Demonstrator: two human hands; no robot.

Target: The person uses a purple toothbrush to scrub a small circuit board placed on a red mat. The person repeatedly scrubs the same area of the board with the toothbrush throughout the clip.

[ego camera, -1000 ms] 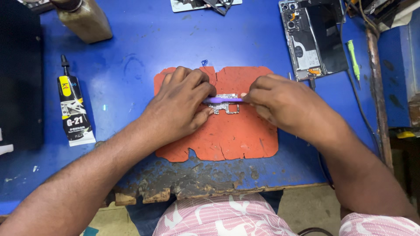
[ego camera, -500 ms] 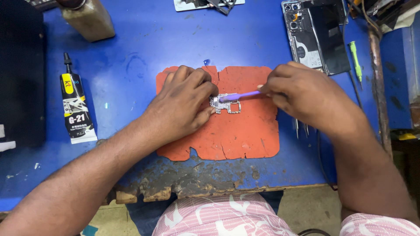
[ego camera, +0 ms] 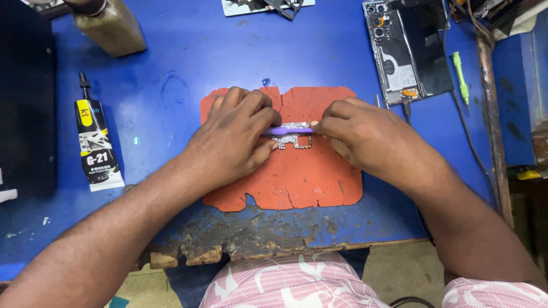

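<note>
1. The left hand [ego camera: 237, 137] and right hand [ego camera: 365, 137] are showing bare, ringless fingers; both forearms are going sleeveless.
2. Pink cloth [ego camera: 285, 285] with white pattern is covering the lap, below the hands.

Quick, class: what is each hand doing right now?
Left hand: closed, pinning the small circuit board on the orange mat.
Right hand: closed, gripping the purple tool.

The mat [ego camera: 297, 182] lies at the centre of the tabletop [ego camera: 171, 68], with the circuit board [ego camera: 297, 137] on it. The glue tube [ego camera: 94, 140] lies left of the mat; the opened phone [ego camera: 408, 51] lies behind it, to the right.
</note>
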